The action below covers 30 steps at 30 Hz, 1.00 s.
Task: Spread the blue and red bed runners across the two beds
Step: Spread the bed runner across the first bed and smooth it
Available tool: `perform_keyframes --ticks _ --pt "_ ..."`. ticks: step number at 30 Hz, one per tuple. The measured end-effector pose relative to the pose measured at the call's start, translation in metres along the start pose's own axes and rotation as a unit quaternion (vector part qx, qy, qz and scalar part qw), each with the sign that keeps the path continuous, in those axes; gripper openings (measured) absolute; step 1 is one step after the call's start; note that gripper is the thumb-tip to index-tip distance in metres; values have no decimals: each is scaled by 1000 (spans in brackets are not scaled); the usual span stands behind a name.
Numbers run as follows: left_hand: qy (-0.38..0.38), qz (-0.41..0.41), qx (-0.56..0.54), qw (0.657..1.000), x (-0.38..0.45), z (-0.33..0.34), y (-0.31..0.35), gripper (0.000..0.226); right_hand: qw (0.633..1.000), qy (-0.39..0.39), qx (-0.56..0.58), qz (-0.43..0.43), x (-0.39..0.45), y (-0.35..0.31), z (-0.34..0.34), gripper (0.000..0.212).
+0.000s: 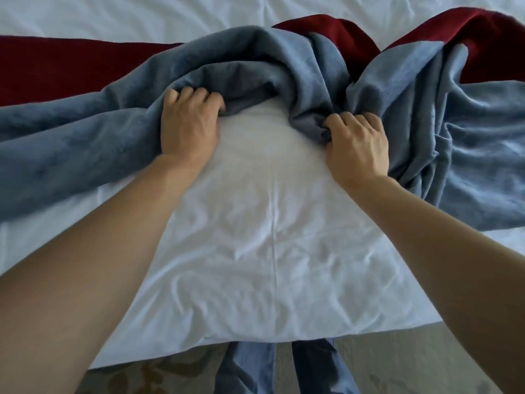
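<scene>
A soft blue bed runner [85,143] lies bunched and rumpled across the white bed [255,251], arching up in the middle. My left hand [187,123] grips its near edge left of centre. To the right, my right hand [358,143] clutches a gathered fold of the same blue runner. Behind it, the dark red bed runner [56,66] stretches flat on the left and rises crumpled at the right [488,41], partly hidden under the blue fabric.
The bed's near edge [255,341] runs just ahead of my legs in blue trousers [250,368]. Patterned grey-brown carpet [397,359] shows below it. More wrinkled white sheet [142,15] lies beyond the red runner.
</scene>
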<state>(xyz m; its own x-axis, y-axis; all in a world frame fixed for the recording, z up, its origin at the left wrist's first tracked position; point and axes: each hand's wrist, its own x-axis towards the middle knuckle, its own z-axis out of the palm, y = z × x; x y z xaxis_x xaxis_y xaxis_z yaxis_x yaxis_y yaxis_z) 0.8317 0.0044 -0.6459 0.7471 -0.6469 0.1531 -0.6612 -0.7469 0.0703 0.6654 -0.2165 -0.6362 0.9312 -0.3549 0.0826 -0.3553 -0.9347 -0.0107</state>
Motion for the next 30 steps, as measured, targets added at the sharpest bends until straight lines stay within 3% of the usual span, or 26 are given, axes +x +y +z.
perform_keyframes --ticks 6,10,14,17,22,25,30 --pt "20 -15 -6 1000 -52 -13 -24 12 1000 -11 -2 16 -42 26 -16 20" --pt "41 -15 -11 999 -70 -20 -6 7 1000 14 15 -2 -53 21 -24 28" --pt "31 18 -20 999 -70 -19 49 16 984 89 97 -121 -55 -22 -28 23" --pt "31 39 -26 998 -64 -17 81 16 969 67 140 -190 -57 -48 -24 13" --pt "14 52 -13 998 -45 -14 89 45 989 -26 60 -129 -43 -36 -16 38" --pt "-14 46 4 999 -34 -8 85 59 995 -43 24 -92 -31 -23 -14 48" --pt "-30 41 4 999 -7 1 80 51 998 -45 2 -37 3 -12 -11 48"
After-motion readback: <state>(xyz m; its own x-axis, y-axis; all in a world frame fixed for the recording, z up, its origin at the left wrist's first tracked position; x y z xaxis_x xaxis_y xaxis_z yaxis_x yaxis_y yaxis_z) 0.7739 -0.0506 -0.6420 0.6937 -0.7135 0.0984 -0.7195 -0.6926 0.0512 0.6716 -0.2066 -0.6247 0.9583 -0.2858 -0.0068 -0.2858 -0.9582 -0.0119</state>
